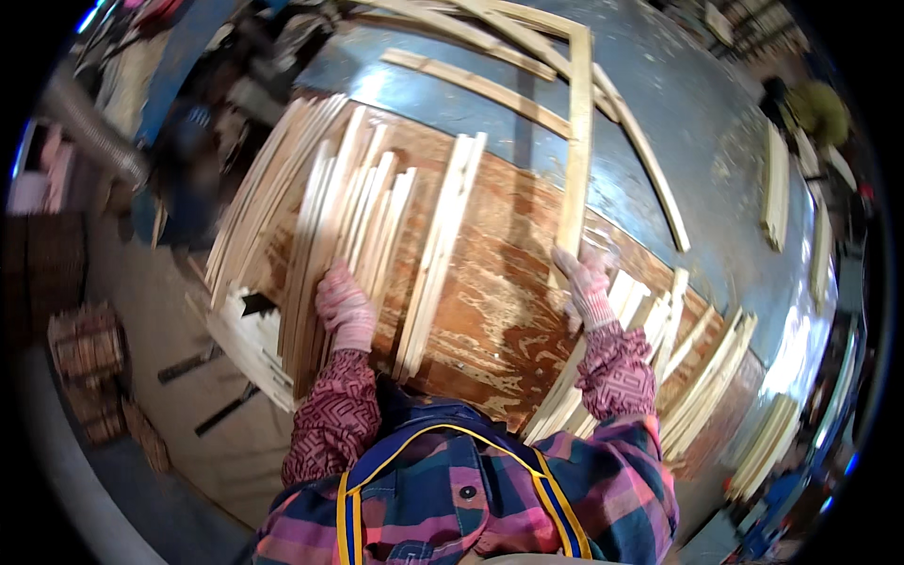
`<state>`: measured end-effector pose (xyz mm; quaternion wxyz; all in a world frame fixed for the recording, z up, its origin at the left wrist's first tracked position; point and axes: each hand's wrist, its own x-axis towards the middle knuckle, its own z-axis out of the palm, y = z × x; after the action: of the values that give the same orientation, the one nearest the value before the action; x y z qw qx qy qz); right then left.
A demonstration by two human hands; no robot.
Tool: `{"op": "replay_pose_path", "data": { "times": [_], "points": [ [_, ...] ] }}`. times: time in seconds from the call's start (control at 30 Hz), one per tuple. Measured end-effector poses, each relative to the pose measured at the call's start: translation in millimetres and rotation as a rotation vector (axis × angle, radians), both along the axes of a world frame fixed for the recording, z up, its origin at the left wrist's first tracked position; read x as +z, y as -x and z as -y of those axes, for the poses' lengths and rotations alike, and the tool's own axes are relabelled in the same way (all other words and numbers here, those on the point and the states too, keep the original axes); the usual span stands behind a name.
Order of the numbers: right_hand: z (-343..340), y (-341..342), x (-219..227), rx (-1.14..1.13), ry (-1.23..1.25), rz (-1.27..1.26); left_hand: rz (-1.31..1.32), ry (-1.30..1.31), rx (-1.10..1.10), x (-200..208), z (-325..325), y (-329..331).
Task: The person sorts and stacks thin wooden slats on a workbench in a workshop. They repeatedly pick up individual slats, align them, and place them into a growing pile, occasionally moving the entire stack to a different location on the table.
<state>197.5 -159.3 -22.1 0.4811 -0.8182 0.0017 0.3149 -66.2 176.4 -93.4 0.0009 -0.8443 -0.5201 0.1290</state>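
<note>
The left hand [346, 299] was motion-blurred; its contact points on the wooden strips [325, 202], near the left edge of the tabletop [697, 104], could not be determined. The right hand [588, 282], also blurred, concealed part of the near end of the long board [580, 122]. Toward the tabletop's far edge, a diagonal strip [539, 49] was cut off by the upper picture edge. The wearer's torso [471, 490] obscured part of the near edge. Beyond the right edge, a co-worker [819, 113] appeared too small and blurred for detail.
</note>
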Motion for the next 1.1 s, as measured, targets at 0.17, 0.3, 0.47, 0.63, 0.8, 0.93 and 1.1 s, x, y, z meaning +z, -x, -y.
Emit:
{"op": "replay_pose_path", "data": {
  "times": [0.17, 0.3, 0.47, 0.63, 0.8, 0.93, 1.1],
  "points": [
    [-27.5, -0.8, 13.7, 0.464, 0.542, 0.461, 0.667, -0.484, -0.854, 118.1, 29.2, -59.2],
    [-81.6, -31.7, 56.2, 0.79, 0.319, 0.845, 0.342, -0.633, -1.137, 185.8, -16.8, -125.1],
    [-152.2, -134.9, -4.5, 0.307, 0.245, 1.067, 0.233, -0.266, -0.58, 159.7, -130.7, -63.4],
    [-141.6, -218.5, -80.3, 0.381, 0.793, 0.842, 0.126, -0.004, 0.02, 106.6, -172.3, 21.3],
    [-193.1, -200.1, -3.1, 0.786, 0.974, 0.608, 0.409, 0.426, 0.087, 59.7, -143.6, 59.3],
    [-169.3, -236.7, -1.9, 0.568, 0.957, 0.674, 0.536, 0.704, 0.245, 11.4, -159.7, 120.8],
    [-110.1, -289.7, -67.7, 0.166, 0.978, 0.909, 0.371, 0.773, 0.061, 34.2, -157.2, 75.5]
  ]
}}
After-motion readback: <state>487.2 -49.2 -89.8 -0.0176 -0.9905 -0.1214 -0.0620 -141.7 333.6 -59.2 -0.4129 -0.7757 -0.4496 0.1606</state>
